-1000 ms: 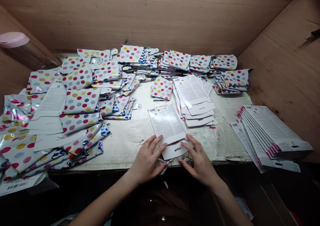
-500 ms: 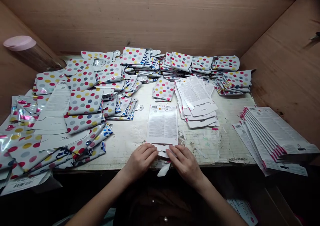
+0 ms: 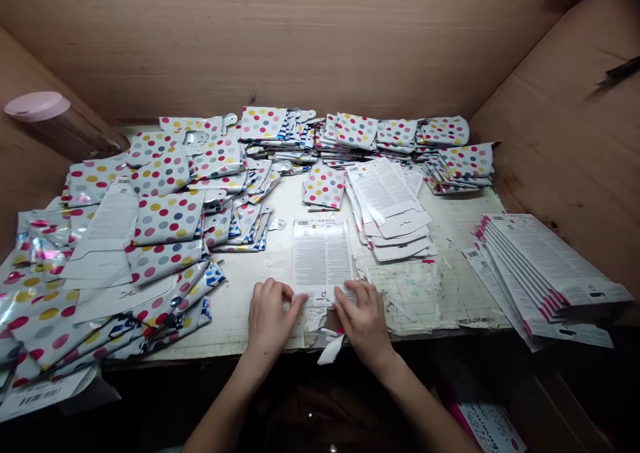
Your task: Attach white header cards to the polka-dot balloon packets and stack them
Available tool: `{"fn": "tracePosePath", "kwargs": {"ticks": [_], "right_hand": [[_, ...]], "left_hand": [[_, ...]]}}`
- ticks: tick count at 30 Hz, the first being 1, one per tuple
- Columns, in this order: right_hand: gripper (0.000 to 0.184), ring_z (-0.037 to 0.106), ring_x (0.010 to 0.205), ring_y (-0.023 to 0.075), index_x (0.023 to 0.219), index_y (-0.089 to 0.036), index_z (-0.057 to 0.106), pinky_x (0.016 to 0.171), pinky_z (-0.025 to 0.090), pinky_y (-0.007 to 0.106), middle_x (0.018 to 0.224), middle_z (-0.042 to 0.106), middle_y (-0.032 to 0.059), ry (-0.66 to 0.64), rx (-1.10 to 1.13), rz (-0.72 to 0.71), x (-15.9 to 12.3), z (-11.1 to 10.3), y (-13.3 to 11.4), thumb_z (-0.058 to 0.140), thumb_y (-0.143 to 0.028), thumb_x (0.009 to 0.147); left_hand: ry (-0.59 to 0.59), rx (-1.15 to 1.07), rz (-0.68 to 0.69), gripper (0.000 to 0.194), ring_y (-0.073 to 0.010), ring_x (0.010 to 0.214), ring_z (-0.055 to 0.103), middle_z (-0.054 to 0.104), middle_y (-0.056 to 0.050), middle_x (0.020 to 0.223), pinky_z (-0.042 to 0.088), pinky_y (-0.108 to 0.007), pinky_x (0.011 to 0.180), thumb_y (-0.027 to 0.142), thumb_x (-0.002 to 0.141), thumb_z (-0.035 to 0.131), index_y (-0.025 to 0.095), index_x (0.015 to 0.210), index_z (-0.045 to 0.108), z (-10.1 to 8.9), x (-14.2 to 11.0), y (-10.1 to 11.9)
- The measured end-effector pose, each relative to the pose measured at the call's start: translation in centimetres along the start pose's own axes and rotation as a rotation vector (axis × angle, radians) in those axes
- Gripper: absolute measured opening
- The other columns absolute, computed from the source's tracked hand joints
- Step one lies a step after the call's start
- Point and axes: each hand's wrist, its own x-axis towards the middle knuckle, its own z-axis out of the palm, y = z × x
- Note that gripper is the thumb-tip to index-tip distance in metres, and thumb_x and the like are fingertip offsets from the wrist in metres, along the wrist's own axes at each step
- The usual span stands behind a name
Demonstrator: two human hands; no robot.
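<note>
Crowding the space left of the fingers is a loose heap of glossy polka-dot pouches (image 3: 170, 216), soft and crinkled, with a few printed cards lying among them. Beyond the fingertips, more such pouches stand in a packed row (image 3: 355, 129) against the smooth wooden back wall (image 3: 310, 46). Ahead and a little right of the fingers sits an uneven stack of cards (image 3: 387, 196), a single pouch (image 3: 323, 186) just beside it; farther right, stiff pink-edged cards (image 3: 545, 266) fan out past the table's edge. A crumpled white scrap (image 3: 330, 351) hangs between the two hands, over the front of the worn, peeling tabletop (image 3: 240, 306). The flat, rectangular printed card (image 3: 320, 259) lies between the hands, stretching away from the fingertips. The left hand (image 3: 273, 316) touches its near left corner with the thumb, the right hand (image 3: 364, 323) its near right corner; whether either pinches it, I can't tell.
</note>
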Motion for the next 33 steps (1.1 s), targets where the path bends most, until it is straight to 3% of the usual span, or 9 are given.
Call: {"fn": "tracePosePath", "kwargs": {"ticks": [4,9,13,16,20,22,25,29,33], "right_hand": [[0.037,0.05,0.108,0.0337,0.117,-0.013,0.06,0.091,0.045,0.053,0.113,0.062,0.0172,-0.051,-0.059,-0.054,0.6,0.0,-0.9,0.063,-0.032,0.086],[0.033,0.057,0.104,0.0295,0.12,-0.01,0.06,0.088,0.05,0.044,0.11,0.067,0.0156,0.055,-0.173,-0.111,1.9,1.2,-2.1,0.051,-0.016,0.089],[0.044,0.057,0.107,0.0263,0.136,-0.015,0.05,0.091,0.049,0.042,0.119,0.067,0.0102,0.245,-0.101,-0.211,1.5,-2.6,-0.8,0.044,-0.014,0.092],[0.051,0.059,0.107,0.026,0.145,-0.022,0.041,0.093,0.048,0.044,0.119,0.068,0.0072,0.391,-0.154,-0.135,-0.4,-9.7,4.9,0.044,-0.017,0.094],[0.037,0.06,0.104,0.0273,0.13,-0.023,0.059,0.095,0.046,0.047,0.117,0.069,0.0092,0.529,-0.5,0.115,-4.1,-18.9,17.3,0.045,-0.022,0.095],[0.034,0.06,0.099,0.0262,0.119,-0.021,0.067,0.091,0.048,0.043,0.109,0.072,0.0084,0.452,-0.552,0.188,-5.9,-21.2,23.1,0.042,-0.023,0.095],[0.04,0.061,0.097,0.0246,0.116,-0.022,0.067,0.092,0.049,0.041,0.111,0.071,0.0072,0.247,-0.524,0.249,-8.5,-22.0,29.2,0.036,-0.017,0.092],[0.054,0.06,0.111,0.0285,0.126,-0.018,0.06,0.092,0.049,0.047,0.121,0.065,0.0129,0.065,-0.5,0.315,-10.9,-21.8,32.4,0.031,-0.007,0.082],[0.057,0.043,0.133,0.0319,0.143,-0.012,0.043,0.105,0.036,0.047,0.139,0.049,0.0228,0.214,-0.596,0.321,-9.3,-22.0,29.4,0.031,-0.009,0.087]], "left_hand": [[-0.121,-0.223,0.02,0.03,-0.0172,0.061,0.058,0.056,0.0,0.068,0.05,-0.031,0.057,0.046,0.085,0.056,0.021,0.069,0.053,-0.7,0.7,0.6],[-0.119,-0.766,-0.297,0.051,-0.0129,0.053,0.06,0.054,0.005,0.08,0.054,-0.028,0.05,0.048,0.062,0.078,0.024,0.091,0.045,-0.6,0.5,2.3],[-0.199,-0.939,-0.328,0.067,-0.012,0.054,0.062,0.056,-0.002,0.108,0.057,-0.03,0.049,0.045,0.065,0.079,0.031,0.118,0.04,-2.1,-1.7,5.3],[-0.264,-0.87,-0.182,0.063,-0.0165,0.069,0.068,0.053,-0.007,0.124,0.061,-0.034,0.063,0.049,0.081,0.064,0.035,0.134,0.034,-3.3,-1.9,6.9],[-0.31,-0.578,0.041,0.039,-0.0224,0.094,0.067,0.057,-0.009,0.117,0.059,-0.037,0.078,0.047,0.085,0.06,0.025,0.116,0.052,-1.7,2.5,7.1],[-0.327,-0.48,0.184,0.037,-0.0229,0.095,0.066,0.057,-0.011,0.115,0.059,-0.038,0.077,0.048,0.088,0.054,0.022,0.114,0.054,0.4,5.5,7.2],[-0.321,-0.409,0.299,0.034,-0.0226,0.095,0.065,0.057,-0.01,0.112,0.057,-0.037,0.077,0.045,0.087,0.055,0.02,0.111,0.057,3.7,9.0,8.3],[-0.173,-0.303,0.238,0.049,-0.0287,0.105,0.059,0.054,-0.014,0.117,0.051,-0.045,0.087,0.045,0.084,0.057,0.016,0.123,0.05,6.7,12.5,10.7],[-0.015,-0.176,0.083,0.083,-0.0418,0.121,0.044,0.048,-0.024,0.123,0.038,-0.055,0.097,0.059,0.072,0.066,0.007,0.132,0.04,9.0,16.0,13.8]]}}
